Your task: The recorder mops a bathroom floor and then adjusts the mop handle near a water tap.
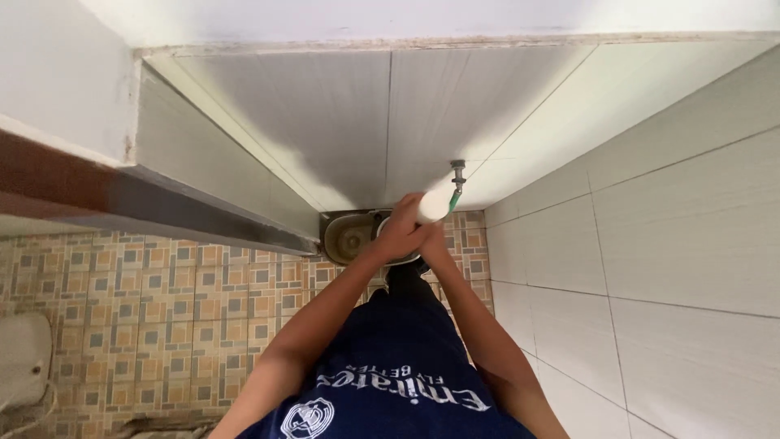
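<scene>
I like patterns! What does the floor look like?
Small square floor tiles in tan, orange and grey, best in the head view.

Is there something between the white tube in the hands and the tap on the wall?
Nothing visible. The white tube, held by both hands, reaches up close to the tap; only a short green piece below the tap lies beside the tube's end.

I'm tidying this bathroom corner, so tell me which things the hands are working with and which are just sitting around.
In hand:
- left hand and right hand, together around a white cylinder
- wall tap with green fitting, just beyond it
- bucket on the floor below

Lying about:
- white fixture at the left edge
- patterned floor tiles
</scene>
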